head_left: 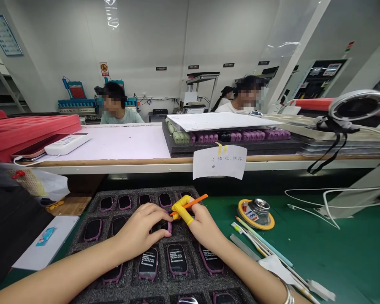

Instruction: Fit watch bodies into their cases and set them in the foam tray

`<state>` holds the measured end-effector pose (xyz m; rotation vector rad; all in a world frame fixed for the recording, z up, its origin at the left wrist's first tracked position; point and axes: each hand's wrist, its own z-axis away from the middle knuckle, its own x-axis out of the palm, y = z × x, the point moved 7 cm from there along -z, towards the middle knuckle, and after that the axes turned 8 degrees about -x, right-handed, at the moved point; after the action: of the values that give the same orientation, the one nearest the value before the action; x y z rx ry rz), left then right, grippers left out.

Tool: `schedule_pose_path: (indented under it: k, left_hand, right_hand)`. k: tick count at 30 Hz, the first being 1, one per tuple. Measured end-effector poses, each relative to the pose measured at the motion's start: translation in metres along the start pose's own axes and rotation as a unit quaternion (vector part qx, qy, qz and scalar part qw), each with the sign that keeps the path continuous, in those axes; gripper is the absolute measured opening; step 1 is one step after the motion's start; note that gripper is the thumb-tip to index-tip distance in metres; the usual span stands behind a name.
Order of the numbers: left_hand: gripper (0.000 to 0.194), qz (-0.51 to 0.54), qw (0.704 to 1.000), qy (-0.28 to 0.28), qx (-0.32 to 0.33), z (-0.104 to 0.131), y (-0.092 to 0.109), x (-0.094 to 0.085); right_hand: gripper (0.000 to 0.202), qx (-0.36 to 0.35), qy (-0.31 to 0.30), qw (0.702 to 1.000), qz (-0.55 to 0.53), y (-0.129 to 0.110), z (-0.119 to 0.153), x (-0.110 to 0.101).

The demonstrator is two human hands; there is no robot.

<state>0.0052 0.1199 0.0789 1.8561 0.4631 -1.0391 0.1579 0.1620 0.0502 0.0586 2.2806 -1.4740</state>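
My left hand (pixel 152 223) is closed around a purple-framed smartwatch body (pixel 168 227), held just over the foam tray. In my right hand (pixel 194 215), which wears yellow finger cots, is a thin orange stick (pixel 198 201); its tip meets the side edge of the watch. Beneath both hands lies a dark grey foam tray (pixel 161 280) with several purple watch bodies in its pockets. One watch (pixel 177 258) near the front has white text lit on its screen, as do its neighbours. The watches in the back rows, such as this one (pixel 93 230), have dark screens.
Right of the tray are a tape roll with a metal-topped bottle (pixel 256 213), and several thin tools and brushes (pixel 259 240). A raised shelf (pixel 129 168) runs across, carrying a foam box of watches (pixel 234 147), a fan (pixel 357 107) and red foam (pixel 34 131). People sit beyond.
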Motion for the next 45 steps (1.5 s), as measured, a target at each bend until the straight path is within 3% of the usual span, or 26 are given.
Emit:
schedule_pose_path:
  k: [7,13,18,21,24,26,29,34,39,45]
  left_hand:
    - [0.042,0.018,0.998,0.017,-0.050,0.001,-0.006,-0.001]
    - [0.042,0.011,0.998,0.007,-0.054,0.000,-0.007,0.002]
    - [0.036,-0.013,0.999,-0.007,-0.036,-0.003,-0.004,0.001]
    - [0.030,-0.039,0.999,-0.025,-0.017,-0.008,0.005,-0.001]
    - [0.031,-0.064,0.997,-0.039,0.007,-0.018,0.021,0.002]
    - [0.034,-0.078,0.995,-0.046,0.030,-0.028,0.034,0.010]
    - [0.038,-0.093,0.992,-0.059,0.070,-0.044,0.051,0.029]
    - [0.039,-0.109,0.989,-0.050,0.090,-0.058,0.058,0.048]
    - [0.030,-0.123,0.987,-0.032,0.099,-0.051,0.050,0.040]
    - [0.026,-0.112,0.984,-0.041,0.132,-0.049,0.048,0.035]
  right_hand:
    - [0.033,-0.013,-0.024,1.000,0.006,-0.004,0.001,0.003]
    - [0.033,-0.036,-0.029,0.999,-0.006,-0.011,0.000,0.004]
    - [0.039,-0.042,0.002,0.999,-0.035,-0.016,0.001,0.000]
    - [0.040,-0.038,0.069,0.995,-0.065,-0.015,0.005,-0.012]
    - [0.041,-0.038,0.188,0.976,-0.106,-0.008,0.012,-0.033]
    - [0.040,-0.041,0.254,0.957,-0.133,-0.003,0.016,-0.045]
    - [0.040,-0.043,0.292,0.941,-0.165,0.003,0.018,-0.052]
    - [0.051,-0.034,0.281,0.941,-0.185,0.004,0.017,-0.061]
    - [0.057,-0.007,0.255,0.950,-0.181,0.016,0.016,-0.067]
    - [0.058,0.019,0.240,0.955,-0.176,0.038,0.016,-0.053]
